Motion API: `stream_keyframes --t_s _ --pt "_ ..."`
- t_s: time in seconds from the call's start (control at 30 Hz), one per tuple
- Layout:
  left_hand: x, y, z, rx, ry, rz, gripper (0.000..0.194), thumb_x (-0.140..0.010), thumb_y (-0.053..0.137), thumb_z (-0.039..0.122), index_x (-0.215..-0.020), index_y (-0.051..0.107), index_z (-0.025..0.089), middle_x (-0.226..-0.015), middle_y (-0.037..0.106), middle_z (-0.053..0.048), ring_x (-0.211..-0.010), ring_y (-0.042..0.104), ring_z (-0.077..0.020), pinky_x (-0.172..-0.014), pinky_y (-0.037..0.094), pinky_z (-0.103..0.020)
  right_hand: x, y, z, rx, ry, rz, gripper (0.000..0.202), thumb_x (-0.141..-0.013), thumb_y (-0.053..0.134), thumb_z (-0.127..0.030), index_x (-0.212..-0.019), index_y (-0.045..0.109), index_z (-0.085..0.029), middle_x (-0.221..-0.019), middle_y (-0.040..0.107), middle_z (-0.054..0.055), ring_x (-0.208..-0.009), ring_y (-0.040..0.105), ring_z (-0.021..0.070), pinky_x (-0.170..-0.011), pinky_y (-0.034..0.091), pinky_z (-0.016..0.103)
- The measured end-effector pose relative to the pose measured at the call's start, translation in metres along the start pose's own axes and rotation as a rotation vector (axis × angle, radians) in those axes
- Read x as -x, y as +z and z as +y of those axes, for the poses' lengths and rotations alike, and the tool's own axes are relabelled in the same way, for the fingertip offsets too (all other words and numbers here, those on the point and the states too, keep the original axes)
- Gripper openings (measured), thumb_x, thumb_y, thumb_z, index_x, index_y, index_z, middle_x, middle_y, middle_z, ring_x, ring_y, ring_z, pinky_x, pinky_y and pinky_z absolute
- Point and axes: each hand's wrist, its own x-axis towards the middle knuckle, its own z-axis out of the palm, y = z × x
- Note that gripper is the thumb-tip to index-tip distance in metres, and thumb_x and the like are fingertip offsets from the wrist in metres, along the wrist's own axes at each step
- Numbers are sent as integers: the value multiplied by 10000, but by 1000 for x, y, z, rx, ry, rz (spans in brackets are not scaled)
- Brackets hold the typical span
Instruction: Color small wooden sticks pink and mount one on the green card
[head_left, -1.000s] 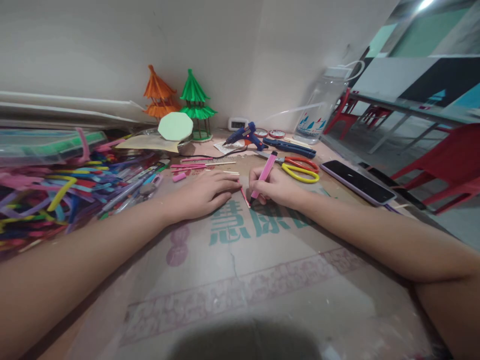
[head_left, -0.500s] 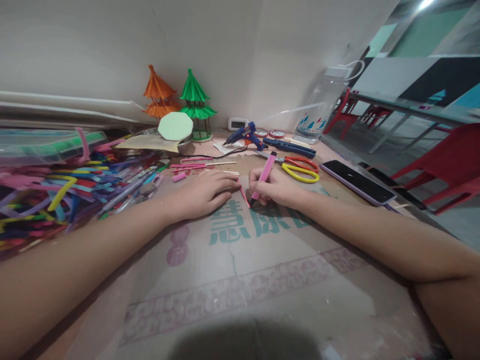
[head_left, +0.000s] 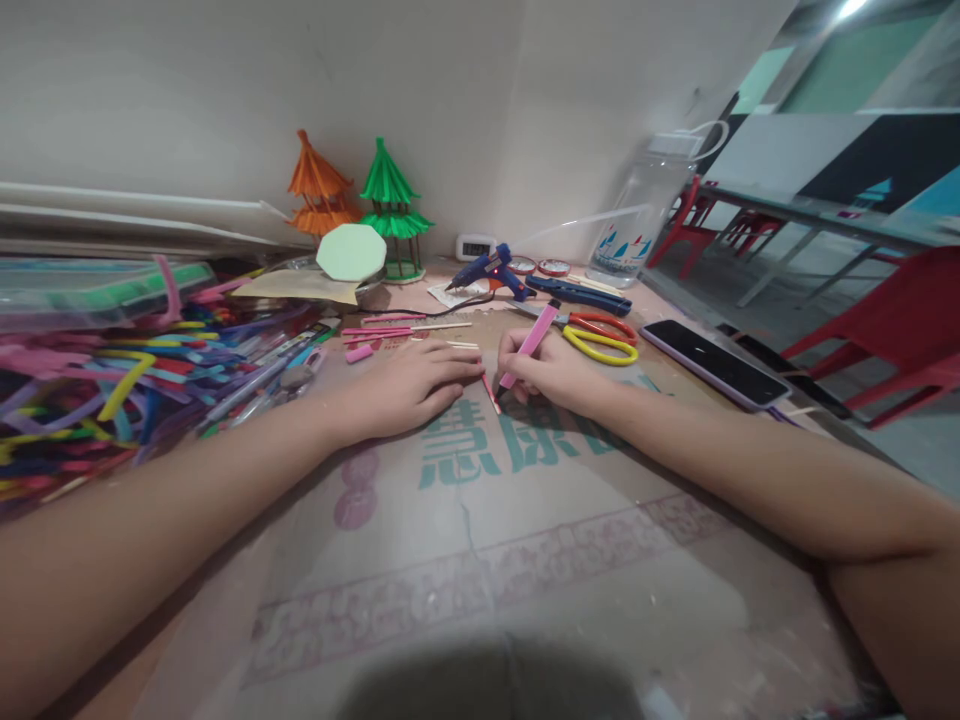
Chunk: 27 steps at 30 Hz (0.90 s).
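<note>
My right hand [head_left: 551,372] is closed round a pink marker [head_left: 537,340], its tip down at the lower end of a thin stick [head_left: 490,390] coloured pink. My left hand [head_left: 420,388] lies palm down on the cardboard [head_left: 420,550], its fingers stretched out; the fingertips touch the stick's upper end. A pink marker cap [head_left: 358,354] rests just behind my left hand. Beyond it lie several pink sticks [head_left: 379,333] and a few plain ones [head_left: 450,326].
Behind the hands are a blue glue gun [head_left: 487,268], scissors [head_left: 600,340], a blue cutter [head_left: 581,294], a bottle [head_left: 637,210] and two small pagodas, orange [head_left: 319,185] and green [head_left: 388,190]. Pipe cleaners [head_left: 112,380] pile up left; a phone [head_left: 712,362] lies right.
The pink marker in my right hand has tilted further to the right, and its tip has shifted slightly left onto the stick. My left hand has hardly moved.
</note>
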Motion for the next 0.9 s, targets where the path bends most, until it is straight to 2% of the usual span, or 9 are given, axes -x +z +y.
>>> stream_keyframes --t_s 0.3,0.47,0.7,0.77,0.9 --pt "0 -2 1 -9 -21 -26 447 -1049 378 349 -1426 591 237 -1554 515 -36 -1437 444 -243 -1220 311 -460 -2 0 4 90 -12 54 149 -867 529 -158 -723 517 -192 -458 528 -55 -413 471 83 -427 341 188" --pt "0 1 -1 -18 -10 -16 442 -1055 373 361 -1410 605 237 -1548 522 -46 -1436 448 -242 -1214 317 -463 0 -1 2 52 -5 -37 156 -815 553 -166 -669 503 -189 -585 622 -8 -435 512 81 -424 371 191" --pt "-1 -2 2 -5 2 -15 439 -1046 381 339 -1396 616 217 -1533 536 -66 -1417 472 -253 -1201 340 -471 2 -4 -1 10 -7 -133 127 -753 572 -178 -639 517 -188 -518 561 -40 -415 498 79 -390 329 183" --pt "-1 -3 3 1 0 -13 435 -1046 386 340 -1393 617 217 -1532 537 -66 -1418 473 -249 -1203 339 -464 2 -3 -1 -8 -4 -107 121 -753 572 -186 -645 517 -190 -507 551 -46 -410 488 77 -389 316 182" --pt "0 -3 3 15 -11 -2 421 -1046 399 329 -1390 617 223 -1534 535 -62 -1430 460 -240 -1218 323 -451 -1 -2 2 -50 -10 37 129 -792 572 -225 -682 513 -194 -505 535 -54 -409 470 74 -400 307 185"
